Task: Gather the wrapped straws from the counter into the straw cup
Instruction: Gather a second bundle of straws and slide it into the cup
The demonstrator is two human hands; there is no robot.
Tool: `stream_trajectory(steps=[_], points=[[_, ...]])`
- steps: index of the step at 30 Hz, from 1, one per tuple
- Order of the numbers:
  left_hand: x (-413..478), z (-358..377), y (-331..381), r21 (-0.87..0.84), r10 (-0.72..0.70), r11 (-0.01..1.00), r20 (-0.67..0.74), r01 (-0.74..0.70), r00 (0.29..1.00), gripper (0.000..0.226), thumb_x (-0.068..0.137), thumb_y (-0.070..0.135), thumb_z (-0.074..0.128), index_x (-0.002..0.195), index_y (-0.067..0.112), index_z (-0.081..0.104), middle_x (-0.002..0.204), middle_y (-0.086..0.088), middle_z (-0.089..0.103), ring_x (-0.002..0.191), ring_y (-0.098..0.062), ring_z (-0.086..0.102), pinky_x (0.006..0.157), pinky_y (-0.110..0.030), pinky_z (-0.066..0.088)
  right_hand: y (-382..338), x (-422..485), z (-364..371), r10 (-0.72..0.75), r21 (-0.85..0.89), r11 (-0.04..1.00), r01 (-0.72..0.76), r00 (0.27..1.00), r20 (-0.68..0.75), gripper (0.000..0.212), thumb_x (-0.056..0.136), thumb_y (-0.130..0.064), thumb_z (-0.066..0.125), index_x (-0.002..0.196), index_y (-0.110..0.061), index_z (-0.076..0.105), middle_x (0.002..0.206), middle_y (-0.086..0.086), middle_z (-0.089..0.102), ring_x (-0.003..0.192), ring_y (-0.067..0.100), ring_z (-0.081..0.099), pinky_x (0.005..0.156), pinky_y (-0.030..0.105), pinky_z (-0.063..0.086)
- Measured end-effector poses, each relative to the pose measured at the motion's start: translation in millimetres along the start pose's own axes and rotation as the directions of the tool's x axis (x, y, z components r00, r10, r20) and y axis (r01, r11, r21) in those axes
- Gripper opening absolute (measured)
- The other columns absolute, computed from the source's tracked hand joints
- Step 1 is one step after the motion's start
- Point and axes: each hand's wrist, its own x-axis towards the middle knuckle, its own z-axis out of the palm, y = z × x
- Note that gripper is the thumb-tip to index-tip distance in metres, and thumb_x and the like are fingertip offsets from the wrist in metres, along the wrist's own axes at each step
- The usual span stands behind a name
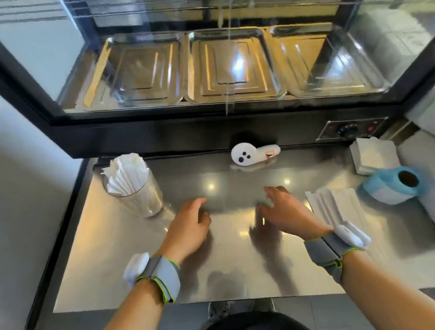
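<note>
A clear glass straw cup (144, 200) stands at the counter's left rear, packed with several white wrapped straws (126, 175) that fan out of its top. More white wrapped straws (334, 204) lie in a flat bundle on the steel counter (236, 265) at the right, just beyond my right wrist. My left hand (191, 226) hovers over the middle of the counter, fingers loosely curled, holding nothing. My right hand (288, 211) hovers beside it, fingers spread, also without anything in it, just left of the loose straws.
A white handheld controller (253, 154) lies at the counter's back edge. A stack of napkins (374, 155) and a blue roll (395, 185) sit at the right. A glass display case with metal trays (229, 68) rises behind the counter.
</note>
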Motion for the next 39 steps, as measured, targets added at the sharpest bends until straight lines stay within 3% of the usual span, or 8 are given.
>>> stream_trajectory(steps=[9, 15, 18, 24, 28, 33, 36, 39], points=[[19.8, 26.0, 25.9, 0.059, 0.095, 0.993, 0.114, -0.102, 0.989, 0.043, 0.089, 0.015, 0.048, 0.132, 0.014, 0.045, 0.14, -0.008, 0.049, 0.128, -0.025, 0.047, 0.108, -0.033, 0.035, 44.1, -26.4, -5.3, 0.159, -0.015, 0.986, -0.165, 0.968, -0.194, 0.061, 0.09, -0.019, 0.057, 0.147, -0.012, 0.036, 0.144, 0.016, 0.039, 0.132, 0.039, 0.038, 0.108, 0.041, 0.035], [28.9, 35.8, 34.7, 0.045, 0.136, 0.988, 0.171, -0.146, 0.976, 0.042, 0.09, 0.015, 0.048, 0.132, 0.013, 0.045, 0.136, -0.009, 0.051, 0.126, -0.025, 0.048, 0.108, -0.037, 0.036, 60.4, -40.5, -8.6, 0.304, -0.037, 0.943, -0.331, 0.901, -0.31, 0.06, 0.086, -0.021, 0.061, 0.14, -0.008, 0.038, 0.13, 0.019, 0.042, 0.12, 0.04, 0.043, 0.095, 0.045, 0.041], [33.1, 39.8, 40.1, 0.041, 0.15, 0.986, 0.198, -0.161, 0.969, 0.042, 0.09, 0.017, 0.047, 0.132, 0.015, 0.044, 0.137, -0.007, 0.05, 0.127, -0.024, 0.047, 0.109, -0.039, 0.036, 66.4, -44.8, -11.5, 0.372, -0.034, 0.916, -0.4, 0.878, -0.301, 0.055, 0.088, -0.014, 0.057, 0.138, -0.006, 0.036, 0.128, 0.019, 0.043, 0.12, 0.038, 0.043, 0.094, 0.044, 0.042], [32.0, 41.9, 42.9, 0.021, 0.147, 0.988, 0.199, -0.155, 0.969, 0.041, 0.09, 0.016, 0.046, 0.131, 0.016, 0.044, 0.136, -0.006, 0.051, 0.126, -0.022, 0.048, 0.109, -0.036, 0.035, 66.2, -46.3, -6.4, 0.382, -0.043, 0.913, -0.406, 0.886, -0.263, 0.054, 0.089, -0.014, 0.056, 0.139, -0.006, 0.036, 0.133, 0.017, 0.039, 0.124, 0.036, 0.041, 0.096, 0.043, 0.044], [29.6, 38.6, 37.2, 0.033, 0.123, 0.991, 0.19, -0.132, 0.974, 0.04, 0.091, 0.018, 0.045, 0.131, 0.019, 0.044, 0.137, -0.003, 0.05, 0.127, -0.021, 0.047, 0.108, -0.036, 0.036, 66.7, -45.3, -7.7, 0.311, 0.058, 0.95, -0.306, 0.925, -0.22, 0.067, 0.085, -0.014, 0.062, 0.145, -0.007, 0.031, 0.14, 0.019, 0.036, 0.129, 0.039, 0.037, 0.102, 0.045, 0.039], [27.0, 36.4, 32.9, 0.03, 0.114, 0.992, 0.174, -0.121, 0.978, 0.04, 0.09, 0.018, 0.046, 0.131, 0.019, 0.044, 0.136, -0.003, 0.051, 0.125, -0.02, 0.048, 0.107, -0.034, 0.036, 67.8, -43.8, -12.8, 0.345, 0.002, 0.93, -0.367, 0.874, -0.341, 0.069, 0.085, -0.023, 0.064, 0.144, -0.008, 0.032, 0.14, 0.018, 0.037, 0.128, 0.038, 0.035, 0.103, 0.046, 0.035], [26.2, 36.5, 32.9, 0.029, 0.118, 0.992, 0.162, -0.124, 0.98, 0.04, 0.09, 0.016, 0.046, 0.13, 0.018, 0.045, 0.134, -0.005, 0.053, 0.123, -0.021, 0.05, 0.106, -0.031, 0.037, 68.2, -44.8, -10.3, 0.395, -0.001, 0.912, -0.411, 0.878, -0.272, 0.069, 0.085, -0.027, 0.065, 0.142, -0.006, 0.032, 0.138, 0.019, 0.038, 0.129, 0.039, 0.036, 0.103, 0.047, 0.036], [23.9, 36.3, 33.6, 0.031, 0.119, 0.992, 0.158, -0.126, 0.98, 0.04, 0.09, 0.016, 0.046, 0.13, 0.018, 0.046, 0.133, -0.006, 0.054, 0.123, -0.02, 0.05, 0.105, -0.03, 0.037, 69.2, -45.0, -3.2, 0.346, 0.01, 0.935, -0.354, 0.907, -0.241, 0.072, 0.086, -0.028, 0.065, 0.145, -0.006, 0.029, 0.141, 0.019, 0.036, 0.13, 0.038, 0.034, 0.104, 0.046, 0.036]])
